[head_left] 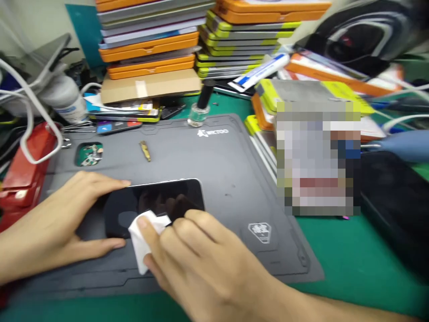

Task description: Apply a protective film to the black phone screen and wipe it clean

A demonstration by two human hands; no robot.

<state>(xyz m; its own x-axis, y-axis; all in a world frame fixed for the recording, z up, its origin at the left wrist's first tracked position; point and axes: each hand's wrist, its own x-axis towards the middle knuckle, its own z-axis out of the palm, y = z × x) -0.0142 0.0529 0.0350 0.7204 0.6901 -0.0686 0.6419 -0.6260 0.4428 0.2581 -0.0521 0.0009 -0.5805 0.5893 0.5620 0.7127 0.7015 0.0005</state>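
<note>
A black smartphone (154, 197) lies flat on a grey work mat (214, 161), its dark glass facing up. My left hand (73, 214) grips the phone's left end, thumb at the near edge and fingers at the far edge. Pinched in my right hand (201, 255) is a folded white wipe (142, 243), which rests over the phone's near edge. My right fingers hide part of the screen and its near right corner.
Beyond the phone are brass-coloured tweezers or a small tool (145, 151), a glass bottle with black cap (200, 107) and a recess of small parts (90, 154). Orange cases (150, 49) are stacked behind. A red tool (27, 170) lies left, a black object (395, 205) right.
</note>
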